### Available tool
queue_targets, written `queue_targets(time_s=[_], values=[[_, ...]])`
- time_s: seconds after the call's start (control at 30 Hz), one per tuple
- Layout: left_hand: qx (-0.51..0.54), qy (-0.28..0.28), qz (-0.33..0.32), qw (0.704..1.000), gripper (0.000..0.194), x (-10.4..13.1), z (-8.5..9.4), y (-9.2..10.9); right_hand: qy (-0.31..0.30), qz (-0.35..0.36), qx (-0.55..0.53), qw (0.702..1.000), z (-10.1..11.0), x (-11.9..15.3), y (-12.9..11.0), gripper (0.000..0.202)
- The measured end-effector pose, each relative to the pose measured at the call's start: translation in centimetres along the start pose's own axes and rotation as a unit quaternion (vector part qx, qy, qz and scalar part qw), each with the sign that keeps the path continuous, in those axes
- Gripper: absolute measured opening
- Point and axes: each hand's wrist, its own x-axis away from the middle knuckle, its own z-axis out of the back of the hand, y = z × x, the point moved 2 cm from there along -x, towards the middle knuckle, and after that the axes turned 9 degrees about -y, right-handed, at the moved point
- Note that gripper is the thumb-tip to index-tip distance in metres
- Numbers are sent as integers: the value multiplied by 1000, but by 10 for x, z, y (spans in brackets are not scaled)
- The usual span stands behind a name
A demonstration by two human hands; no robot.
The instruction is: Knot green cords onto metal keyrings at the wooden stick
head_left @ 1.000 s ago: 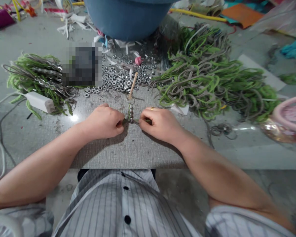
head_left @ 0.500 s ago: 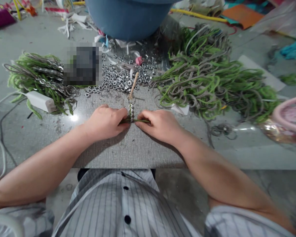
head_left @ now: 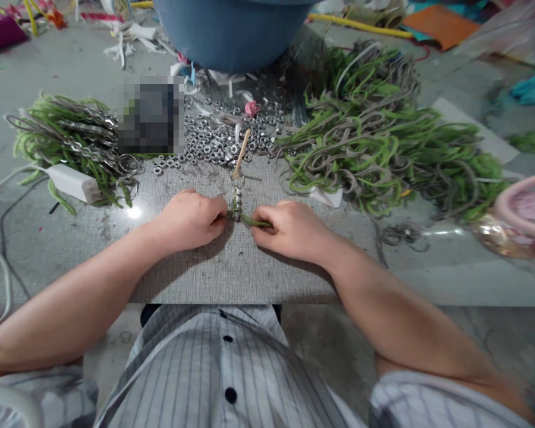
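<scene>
A short braid of metal nuts on green cord point(head_left: 238, 202) lies upright in front of me on the table, with a ring point(head_left: 236, 177) at its far end. A thin wooden stick point(head_left: 242, 153) points away from that ring. My left hand point(head_left: 191, 219) is closed just left of the braid's near end, on cord that mostly hides in its fingers. On the other side, my right hand point(head_left: 289, 230) pinches a green cord point(head_left: 252, 222) that runs out from the braid.
Loose metal nuts point(head_left: 214, 139) spread beyond the braid, below a blue tub point(head_left: 236, 35). A heap of green and grey cords point(head_left: 383, 137) lies right. Finished-looking nut braids point(head_left: 66, 134) and a white adapter point(head_left: 74, 183) lie left. A pink-rimmed item point(head_left: 517, 205) stands far right.
My right hand has drawn slightly right and toward me, showing more cord between it and the braid. My left hand has shifted a little left.
</scene>
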Motion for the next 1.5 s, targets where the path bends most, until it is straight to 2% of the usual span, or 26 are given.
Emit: queue_targets(time_s=[0.2,0.53,0.7,0.9,1.0,1.1,1.33,1.5], values=[[-1,-21,-26,999,24,0,4,0,-37,13,16,999,3,1,-3,22],[31,-62,-123,990,19,3,8,-3,-63,41,43,996,2,3,-3,17],[45,-68,-139,987,21,3,7,-3,-91,33,65,993,3,4,-6,14],[69,-39,-66,995,21,8,10,-3,-17,15,48,999,-2,1,-2,23],[99,2,-42,994,24,9,10,-3,57,37,15,998,-5,0,2,33],[106,30,-21,994,31,8,6,-3,113,69,-5,991,-7,-1,5,34],[93,49,-6,994,29,2,-4,-5,132,118,-12,984,-11,-4,6,22],[64,41,1,997,34,-1,-6,-6,117,87,-1,989,-12,-5,5,23]])
